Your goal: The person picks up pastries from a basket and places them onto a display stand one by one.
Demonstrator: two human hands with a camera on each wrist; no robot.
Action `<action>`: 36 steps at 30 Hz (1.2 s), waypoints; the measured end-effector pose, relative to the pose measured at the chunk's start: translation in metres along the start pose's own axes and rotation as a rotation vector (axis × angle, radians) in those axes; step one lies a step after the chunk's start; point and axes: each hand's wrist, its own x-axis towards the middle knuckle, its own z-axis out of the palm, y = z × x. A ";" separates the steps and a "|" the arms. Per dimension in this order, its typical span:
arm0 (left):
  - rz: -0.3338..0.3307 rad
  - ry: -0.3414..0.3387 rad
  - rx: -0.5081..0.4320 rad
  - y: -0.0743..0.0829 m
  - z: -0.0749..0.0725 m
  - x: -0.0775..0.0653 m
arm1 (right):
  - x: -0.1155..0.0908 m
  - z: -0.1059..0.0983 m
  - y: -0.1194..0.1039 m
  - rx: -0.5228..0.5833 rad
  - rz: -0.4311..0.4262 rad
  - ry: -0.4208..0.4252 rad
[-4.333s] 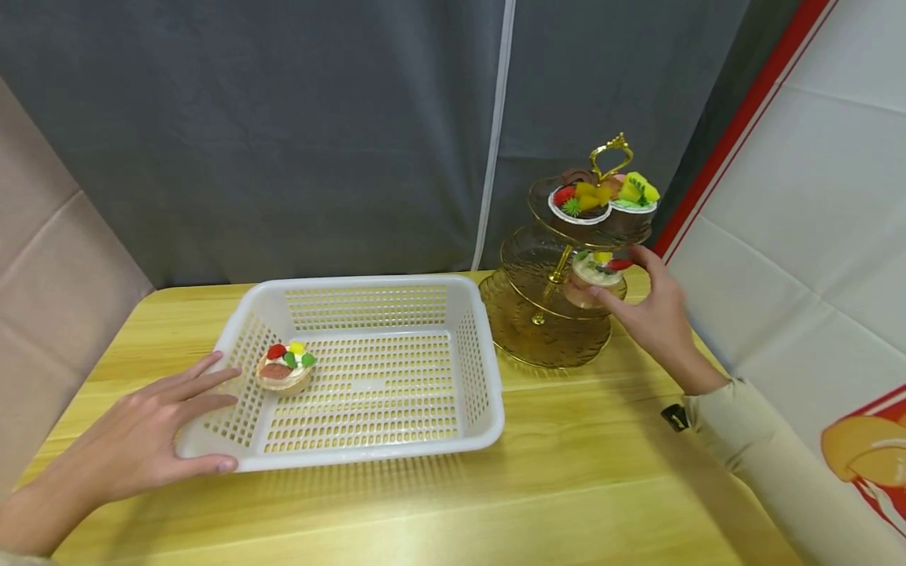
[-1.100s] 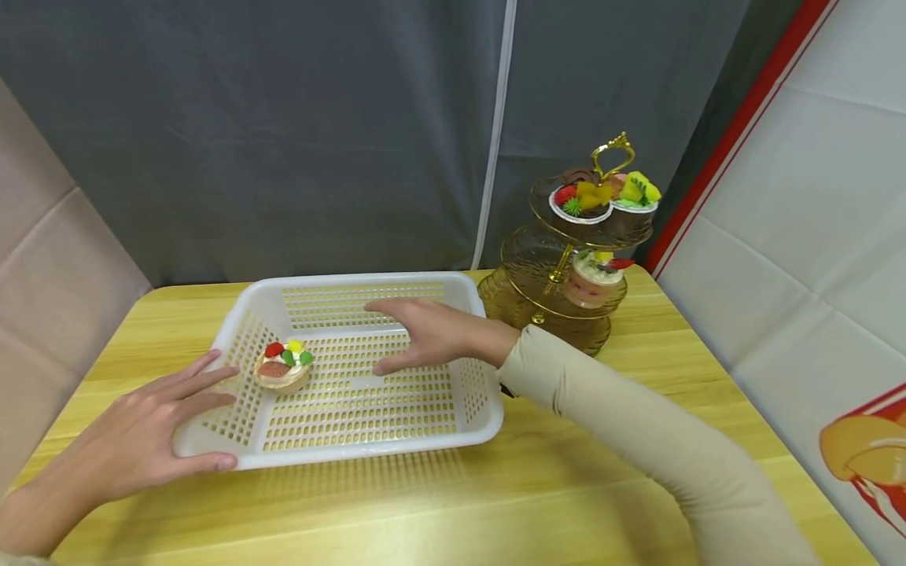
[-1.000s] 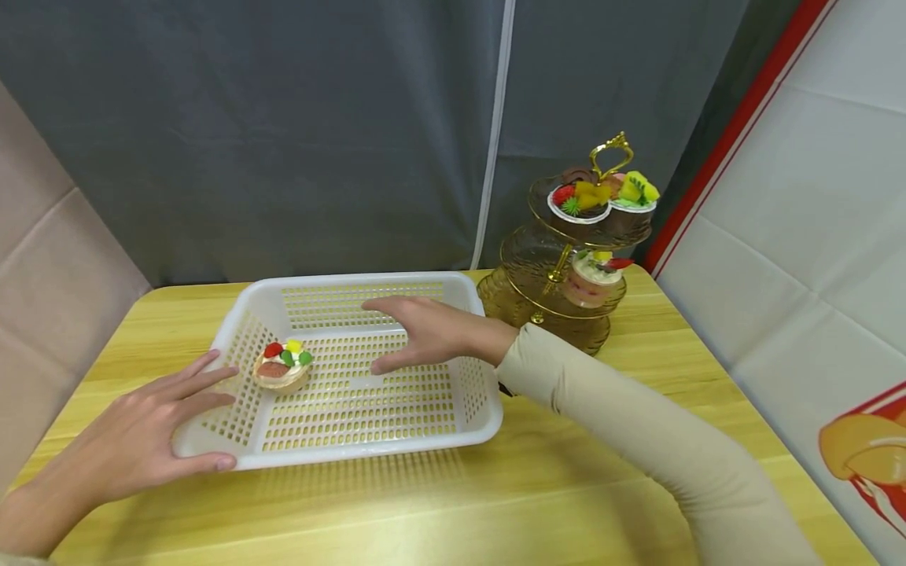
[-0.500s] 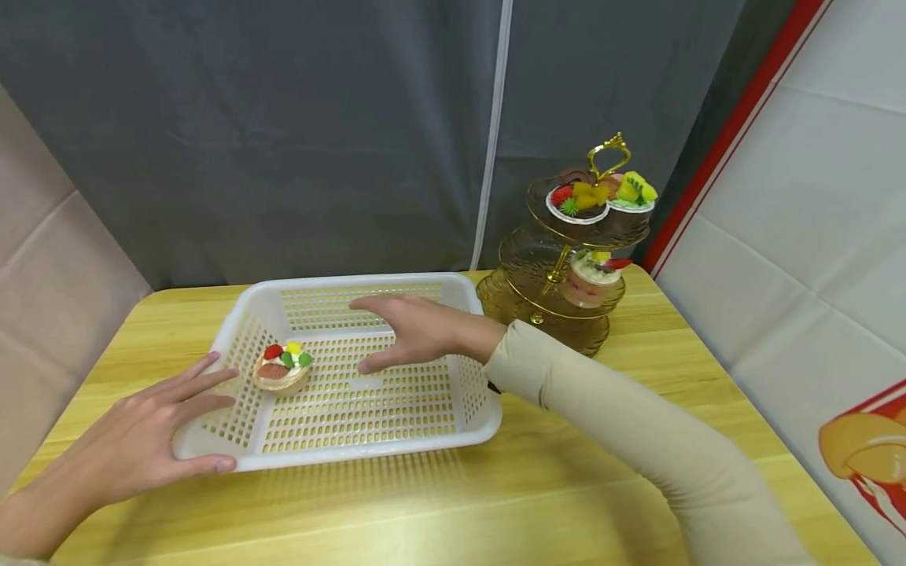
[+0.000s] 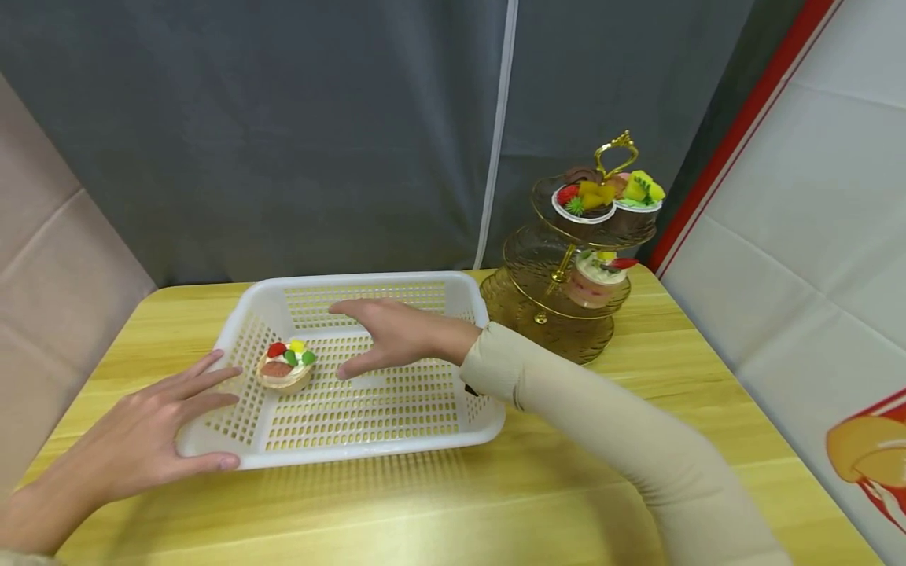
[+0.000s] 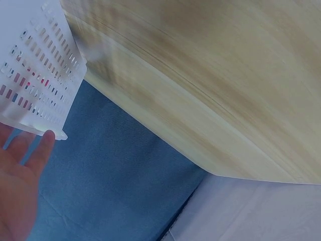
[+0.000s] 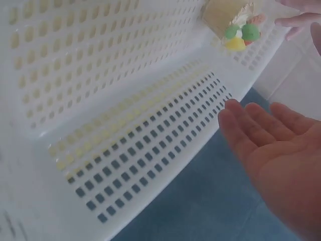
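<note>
A white perforated plastic basket (image 5: 361, 453) stands on the table, with a fruit tart (image 5: 283, 369) at its left end. The tart has a pale crust and cream under red, yellow and green toppings. Spread fingers of my left hand (image 5: 159, 424) rest at the basket's left rim, the thumb near the front corner. Over the basket's middle hovers my right hand (image 5: 399, 334), thumb and fingers apart and nothing between them, to the right of the tart. In the right wrist view the right hand (image 7: 281, 155) shows a bare palm.
A gold-trimmed three-tier stand (image 5: 524, 330) is right of the basket. Its top tier bears fruit-topped chocolate cups (image 5: 583, 200); a pink-and-cream dessert cup (image 5: 596, 283) sits on the middle tier. A grey curtain (image 5: 283, 141) closes off the table's back.
My right hand has left the dessert cup on the middle tier and come over the basket, lately drifting left toward the tart. The left hand has stayed at the rim.
</note>
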 end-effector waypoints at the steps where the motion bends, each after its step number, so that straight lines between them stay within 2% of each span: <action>1: 0.004 0.000 -0.002 0.000 0.000 0.000 | 0.002 0.002 -0.001 0.002 0.001 -0.002; 8: 0.028 0.010 -0.008 -0.001 0.001 0.001 | 0.017 0.012 -0.004 0.046 -0.010 -0.009; 21: 0.024 0.006 -0.025 -0.003 0.001 0.002 | 0.046 0.033 -0.013 0.078 -0.007 -0.038; 31: 0.017 0.005 -0.033 -0.002 0.003 0.002 | 0.063 0.049 -0.015 0.115 0.077 -0.050; 36: 0.025 0.014 -0.021 -0.004 0.003 0.000 | 0.072 0.057 -0.015 0.136 0.078 -0.059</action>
